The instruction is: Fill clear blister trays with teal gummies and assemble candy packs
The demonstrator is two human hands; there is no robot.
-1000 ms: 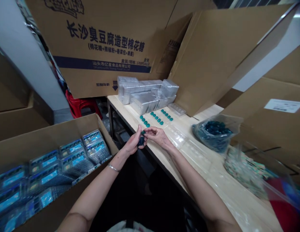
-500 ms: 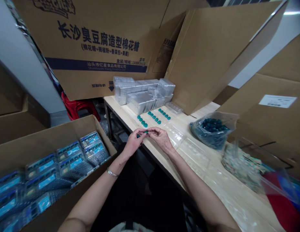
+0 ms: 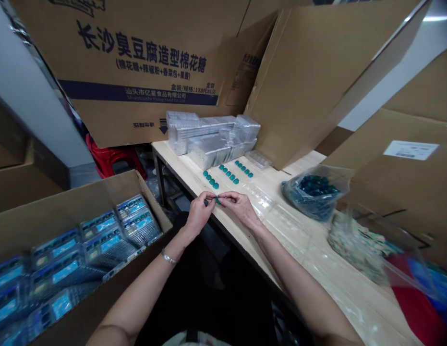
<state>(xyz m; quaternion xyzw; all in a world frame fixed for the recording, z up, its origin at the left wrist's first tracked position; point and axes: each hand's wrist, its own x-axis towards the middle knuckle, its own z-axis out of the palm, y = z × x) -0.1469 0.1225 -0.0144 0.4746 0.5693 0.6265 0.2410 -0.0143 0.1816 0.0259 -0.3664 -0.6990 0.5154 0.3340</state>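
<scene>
My left hand (image 3: 199, 212) and my right hand (image 3: 241, 207) meet at the table's near edge, their fingertips pinched on one small green piece (image 3: 217, 200). A second, darker piece (image 3: 206, 203) shows against the fingers of my left hand. What these pieces are is too small to make out. Just beyond my hands, similar teal pieces lie in three short rows: a left row (image 3: 211, 180), a middle row (image 3: 229, 174) and a right row (image 3: 244, 168). Flat clear plastic trays (image 3: 258, 198) lie beside my right hand and run along the table toward me.
Stacked clear plastic trays (image 3: 212, 137) stand at the table's back. A bag of dark teal pieces (image 3: 315, 190) and a bag of small printed packets (image 3: 360, 242) sit to the right. Left is an open carton (image 3: 151, 192) of blue packs; behind it, a red stool (image 3: 117, 156).
The green piece between my fingertips has tipped slightly and shows more of itself. Both hands keep nearly the same place, and the whole view has shifted a little.
</scene>
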